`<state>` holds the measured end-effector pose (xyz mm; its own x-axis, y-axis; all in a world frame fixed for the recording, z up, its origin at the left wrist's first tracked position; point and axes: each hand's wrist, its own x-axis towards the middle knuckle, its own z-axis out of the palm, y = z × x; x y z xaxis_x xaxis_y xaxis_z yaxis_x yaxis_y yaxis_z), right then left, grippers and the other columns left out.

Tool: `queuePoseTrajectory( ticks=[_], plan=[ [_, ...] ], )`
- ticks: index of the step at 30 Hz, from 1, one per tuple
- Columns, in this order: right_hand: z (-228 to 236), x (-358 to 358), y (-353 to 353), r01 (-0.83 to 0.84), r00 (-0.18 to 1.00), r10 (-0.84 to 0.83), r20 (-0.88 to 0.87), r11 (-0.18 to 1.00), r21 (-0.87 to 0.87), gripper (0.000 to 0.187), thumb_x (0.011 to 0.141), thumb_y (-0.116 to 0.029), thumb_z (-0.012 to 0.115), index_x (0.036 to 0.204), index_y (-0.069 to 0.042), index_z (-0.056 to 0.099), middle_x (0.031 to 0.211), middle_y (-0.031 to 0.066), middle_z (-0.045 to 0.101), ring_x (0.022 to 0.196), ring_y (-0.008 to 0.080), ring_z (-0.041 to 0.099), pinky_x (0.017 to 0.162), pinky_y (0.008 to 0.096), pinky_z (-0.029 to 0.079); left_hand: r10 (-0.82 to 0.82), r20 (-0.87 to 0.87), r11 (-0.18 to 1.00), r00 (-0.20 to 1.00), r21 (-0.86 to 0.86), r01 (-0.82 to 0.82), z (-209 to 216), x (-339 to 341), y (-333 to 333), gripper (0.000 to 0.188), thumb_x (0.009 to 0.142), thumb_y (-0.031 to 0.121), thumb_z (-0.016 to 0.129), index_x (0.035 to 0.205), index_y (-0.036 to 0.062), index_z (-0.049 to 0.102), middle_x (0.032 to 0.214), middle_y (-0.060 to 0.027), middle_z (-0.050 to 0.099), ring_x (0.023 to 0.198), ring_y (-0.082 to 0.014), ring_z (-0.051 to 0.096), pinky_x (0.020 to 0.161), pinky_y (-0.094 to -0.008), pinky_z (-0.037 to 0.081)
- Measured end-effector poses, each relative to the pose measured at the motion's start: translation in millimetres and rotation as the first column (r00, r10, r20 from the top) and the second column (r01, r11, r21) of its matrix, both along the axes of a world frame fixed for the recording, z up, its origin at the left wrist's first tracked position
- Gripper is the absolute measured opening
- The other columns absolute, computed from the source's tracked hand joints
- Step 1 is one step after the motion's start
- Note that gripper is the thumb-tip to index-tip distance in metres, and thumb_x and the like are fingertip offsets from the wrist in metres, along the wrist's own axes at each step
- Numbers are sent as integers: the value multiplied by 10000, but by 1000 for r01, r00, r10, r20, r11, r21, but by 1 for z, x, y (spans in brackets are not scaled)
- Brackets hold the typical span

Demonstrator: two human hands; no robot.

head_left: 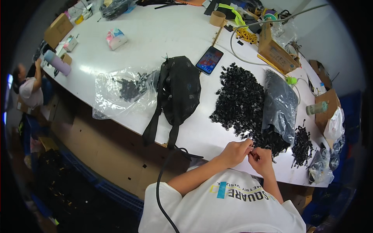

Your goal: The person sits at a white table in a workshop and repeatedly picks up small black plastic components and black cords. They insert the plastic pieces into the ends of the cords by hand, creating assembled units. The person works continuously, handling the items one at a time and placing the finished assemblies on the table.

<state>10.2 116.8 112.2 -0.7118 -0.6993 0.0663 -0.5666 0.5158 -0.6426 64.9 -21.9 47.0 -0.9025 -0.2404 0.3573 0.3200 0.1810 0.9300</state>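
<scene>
Both hands meet at the near edge of the white tabletop (155,39); the left hand (234,152) and right hand (261,160) pinch a small black part (253,152) between their fingertips, just below the heap of black parts (239,101) and the dark plastic bag (280,105).

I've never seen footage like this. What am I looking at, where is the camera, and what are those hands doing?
There is no machine: a fisheye camera on a person's head looks down, bending straight edges. The left hand and right hand meet at the edge of a white table, pinching something small and dark, too tiny to identify. Just beyond lie a heap of small black parts, a dark plastic bag, a black pouch, a phone and a clear bag.
</scene>
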Motion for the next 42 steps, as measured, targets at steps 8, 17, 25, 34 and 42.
queuePoseTrajectory(
  ticks=[8,17,25,34,42],
  plan=[
    [-4,-2,15,-331,943,332,16,934,136,137,678,-132,689,634,-73,573,479,70,508,447,263,538,452,373,408,-387,4,908,922,-172,382,-26,9,-27,256,839,138,611,639,21,502,592,-120,495,534,-308,510,508,-386,409],
    [-12,-26,44,-146,959,150,240,989,-34,294,689,-215,752,791,-62,522,535,41,486,483,224,509,480,339,372,-297,334,949,894,204,239,-25,0,-20,264,910,192,547,705,27,563,628,-5,512,550,-82,429,500,-251,346],
    [-11,-72,149,533,825,-428,368,806,-257,235,747,-132,771,711,-43,557,566,-4,550,496,55,495,451,221,368,-560,307,363,769,926,-105,-15,-25,3,166,880,40,510,1030,-32,525,931,-98,584,847,-182,563,719,-274,471],
    [-60,-90,266,939,205,-976,-75,217,-266,363,836,-307,668,1054,-28,586,658,103,620,585,196,593,594,312,468,-524,264,419,810,908,-24,-23,-22,5,283,832,-104,542,1115,-95,531,1070,-162,589,982,-213,583,877,-286,495],
    [-80,-28,138,510,860,-448,-245,773,377,429,819,-411,606,1000,-35,505,719,111,599,664,287,631,544,418,477,-430,410,644,804,764,-45,-9,-33,6,175,928,78,547,1055,-42,557,854,-101,597,654,-80,551,560,-148,478]
  ],
)
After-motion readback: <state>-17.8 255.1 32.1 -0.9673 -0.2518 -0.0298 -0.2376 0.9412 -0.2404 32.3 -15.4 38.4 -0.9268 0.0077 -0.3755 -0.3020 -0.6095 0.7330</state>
